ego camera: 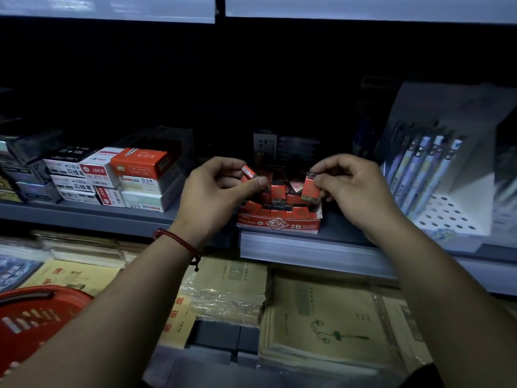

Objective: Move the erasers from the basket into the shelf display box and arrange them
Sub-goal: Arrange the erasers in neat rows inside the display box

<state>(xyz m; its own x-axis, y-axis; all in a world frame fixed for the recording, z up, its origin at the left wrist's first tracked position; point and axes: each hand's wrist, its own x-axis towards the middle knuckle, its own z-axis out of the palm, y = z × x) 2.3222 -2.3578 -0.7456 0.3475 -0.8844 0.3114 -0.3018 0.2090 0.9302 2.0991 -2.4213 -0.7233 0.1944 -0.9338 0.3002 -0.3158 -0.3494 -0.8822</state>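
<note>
Erasers [279,204] already fill most of the box [277,226] on the shelf [112,217]: front row flat and neat, the ones behind standing loose and crooked. Left hand [212,191] pinches a red eraser [248,172] just above the box's left end. Right hand [349,186] pinches a 2B eraser [310,189] upright at the right end, touching or nearly touching the pile. Looks mostly done; placing these two and straightening the back rows is left. Basket [33,320] sits low left, well apart; can't tell whether any erasers remain inside. Lead boxes [134,175] to the left, pen rack [428,169] to the right.
</note>
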